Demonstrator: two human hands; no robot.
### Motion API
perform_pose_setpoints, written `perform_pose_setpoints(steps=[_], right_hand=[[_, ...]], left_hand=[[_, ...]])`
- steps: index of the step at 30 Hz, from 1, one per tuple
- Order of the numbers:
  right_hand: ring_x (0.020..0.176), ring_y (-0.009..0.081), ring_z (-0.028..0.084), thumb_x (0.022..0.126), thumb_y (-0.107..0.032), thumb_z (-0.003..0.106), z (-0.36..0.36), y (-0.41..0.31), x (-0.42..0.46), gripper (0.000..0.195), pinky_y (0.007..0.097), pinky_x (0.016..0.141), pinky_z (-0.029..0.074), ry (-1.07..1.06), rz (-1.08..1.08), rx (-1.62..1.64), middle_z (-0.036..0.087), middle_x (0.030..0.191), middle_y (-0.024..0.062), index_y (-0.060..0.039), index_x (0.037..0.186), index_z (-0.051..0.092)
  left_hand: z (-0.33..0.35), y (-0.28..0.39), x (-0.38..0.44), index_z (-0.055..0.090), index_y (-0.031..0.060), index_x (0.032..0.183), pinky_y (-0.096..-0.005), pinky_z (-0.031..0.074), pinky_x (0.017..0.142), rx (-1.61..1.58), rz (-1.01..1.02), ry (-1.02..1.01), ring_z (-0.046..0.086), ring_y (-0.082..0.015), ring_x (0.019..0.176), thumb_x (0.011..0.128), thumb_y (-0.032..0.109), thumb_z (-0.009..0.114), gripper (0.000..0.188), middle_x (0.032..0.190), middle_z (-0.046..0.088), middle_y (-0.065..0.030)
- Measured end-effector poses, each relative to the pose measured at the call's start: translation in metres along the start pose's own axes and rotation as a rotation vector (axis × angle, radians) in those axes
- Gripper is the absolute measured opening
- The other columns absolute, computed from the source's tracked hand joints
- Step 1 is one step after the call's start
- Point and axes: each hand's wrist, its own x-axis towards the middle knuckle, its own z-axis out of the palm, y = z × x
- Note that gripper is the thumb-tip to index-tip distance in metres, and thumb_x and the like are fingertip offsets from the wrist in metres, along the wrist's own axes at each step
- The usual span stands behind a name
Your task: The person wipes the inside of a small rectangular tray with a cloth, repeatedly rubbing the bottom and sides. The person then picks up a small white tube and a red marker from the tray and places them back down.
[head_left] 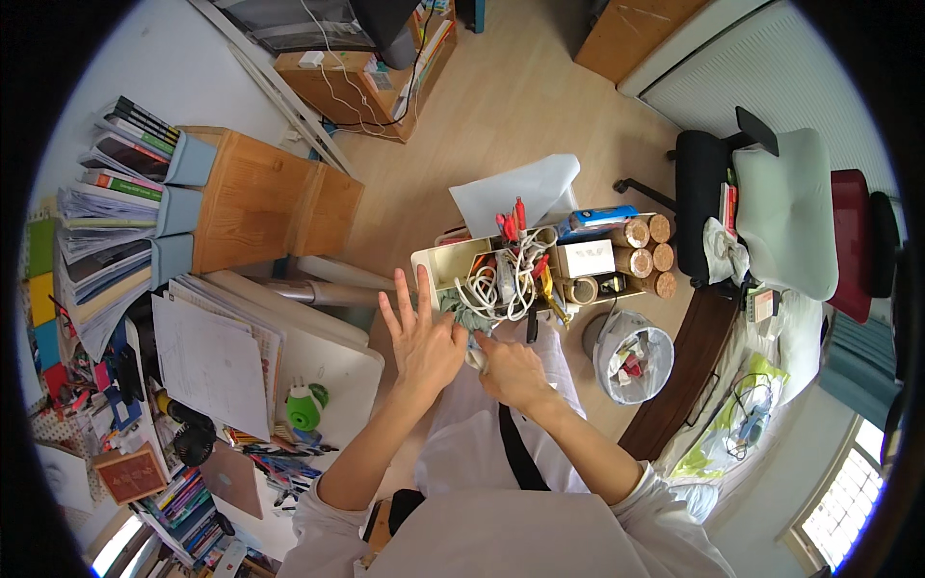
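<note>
A cream organizer box (pixel 448 261) full of small items lies before me. My left hand (pixel 426 347), fingers spread, touches a grey-green cloth (pixel 470 315) at the box's near left corner with its thumb side. Close beside it, my right hand (pixel 514 372) has its index finger pointed at the same cloth; whether the curled fingers pinch it is hard to tell. Coiled white cable (pixel 491 292), red-handled tools (pixel 513 220) and a yellow-handled tool (pixel 549 292) fill the box's middle. Farther right are a white carton (pixel 585 259), a tape roll (pixel 581 290) and cork-ended cylinders (pixel 636 234).
A lined waste bin (pixel 632 357) stands right of my legs. At left, a white desk (pixel 340 376) holds papers (pixel 209 354) and a green gadget (pixel 303 408). Behind the box is a pale sheet (pixel 517 191); an office chair (pixel 784 217) stands at right.
</note>
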Motion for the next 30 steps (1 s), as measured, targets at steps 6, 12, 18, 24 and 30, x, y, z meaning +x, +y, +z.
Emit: perform_pose_setpoints(steps=[6,12,18,24,30], right_hand=[[0.093,0.0412,0.06,0.071,-0.013,0.062,0.003,0.001,-0.006,0.046,0.044,0.085,0.048,-0.03,0.226,0.257,0.062,0.098,0.0267,-0.0007,0.115,0.055],[0.093,0.0367,0.062,0.065,-0.019,0.07,0.016,0.021,0.011,0.046,0.0409,0.082,0.048,-0.034,0.167,0.47,0.064,0.09,0.0253,-0.0051,0.109,0.062],[0.073,0.0332,0.065,0.069,-0.019,0.072,-0.05,0.011,-0.038,0.028,0.038,0.068,0.05,0.227,0.158,0.241,0.065,0.077,0.0208,-0.0021,0.09,0.064],[0.059,0.0146,0.059,0.069,-0.015,0.069,-0.11,0.035,-0.059,0.016,0.0304,0.059,0.048,0.493,0.251,0.344,0.064,0.066,0.0094,-0.0013,0.076,0.066],[0.076,0.0351,0.065,0.066,-0.014,0.063,-0.104,0.052,-0.011,0.02,0.04,0.072,0.051,0.451,0.287,0.254,0.065,0.076,0.0231,0.0012,0.079,0.066]], left_hand=[[0.036,0.004,0.016,0.064,0.0015,0.112,-0.0551,-0.005,0.11,0.141,-0.083,-0.045,-0.003,-0.035,0.141,0.083,0.03,0.039,0.047,0.154,0.003,-0.0099],[0.033,0.01,0.032,0.057,-0.0018,0.12,-0.0515,-0.009,0.11,0.135,-0.147,-0.188,-0.01,-0.0396,0.139,0.082,0.036,0.041,0.056,0.154,-0.002,-0.0086],[0.032,0.001,0.038,0.069,-0.0013,0.097,-0.0521,-0.009,0.11,0.144,-0.067,-0.181,-0.01,-0.0446,0.137,0.079,0.038,0.049,0.048,0.153,0.012,-0.0114],[0.034,-0.012,0.033,0.072,-0.0028,0.081,-0.0538,-0.005,0.111,0.046,0.034,-0.071,-0.004,-0.0426,0.138,0.073,0.033,0.055,0.041,0.151,0.018,-0.011],[0.046,-0.005,0.019,0.068,0.0009,0.104,-0.0559,-0.005,0.109,0.164,0.033,0.07,-0.005,-0.0366,0.14,0.077,0.032,0.049,0.045,0.153,0.007,-0.0132]])
